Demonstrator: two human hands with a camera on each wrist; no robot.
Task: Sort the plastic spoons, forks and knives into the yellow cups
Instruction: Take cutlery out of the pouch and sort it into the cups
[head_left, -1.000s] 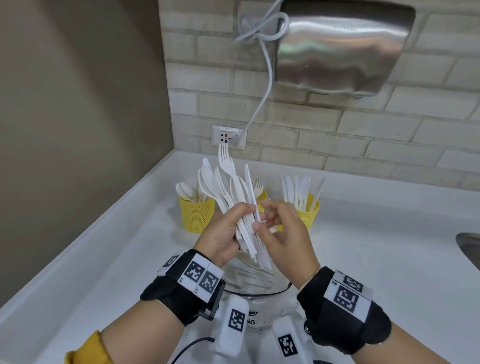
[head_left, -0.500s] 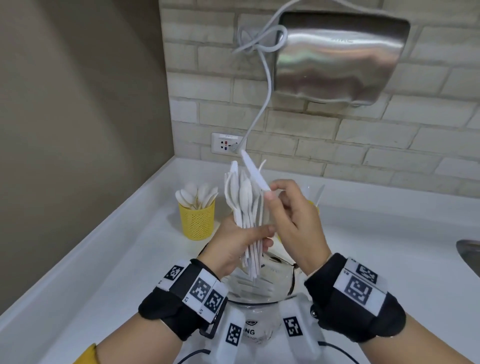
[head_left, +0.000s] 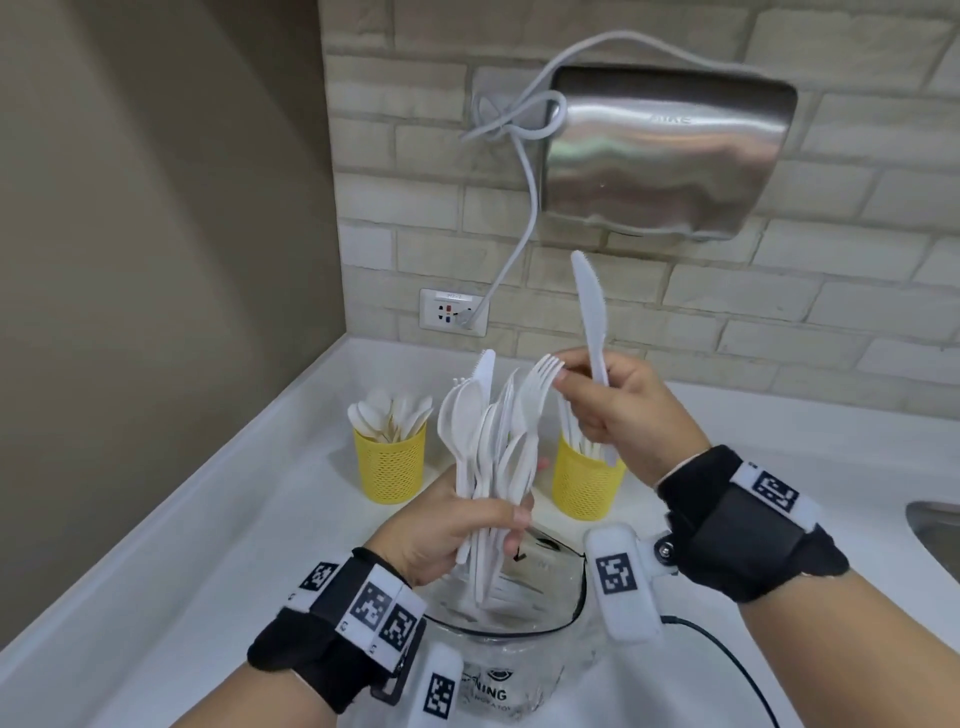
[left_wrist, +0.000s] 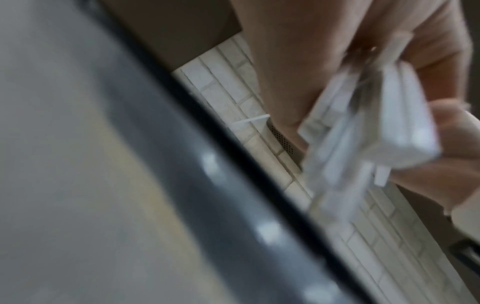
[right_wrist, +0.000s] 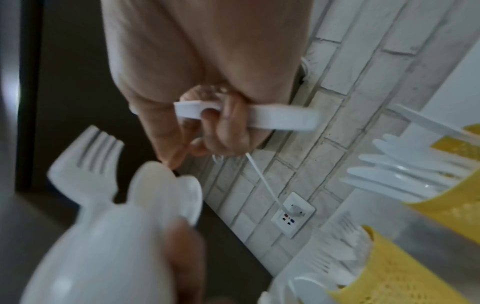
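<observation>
My left hand (head_left: 483, 525) grips a fanned bundle of white plastic spoons, forks and knives (head_left: 493, 447) upright over a clear jug (head_left: 519, 654). To its right and a little higher, my right hand (head_left: 587, 379) pinches the handle of a single white knife (head_left: 589, 312), blade up. A yellow cup of spoons (head_left: 389, 467) stands at the back left. Another yellow cup (head_left: 584, 483) is partly behind my right hand. In the right wrist view the knife handle (right_wrist: 272, 119) crosses my fingers, with a yellow cup of knives (right_wrist: 462, 142) and one of forks (right_wrist: 389, 267) beyond.
All of this sits in the corner of a white counter (head_left: 208, 545). A steel hand dryer (head_left: 670, 150) hangs on the brick wall, its cord running to a socket (head_left: 453, 310). A sink edge (head_left: 935, 535) shows at far right. A few utensils lie inside the jug.
My right hand has drawn one knife out of the bundle and raised it up and to the right. The left hand has kept hold of the rest.
</observation>
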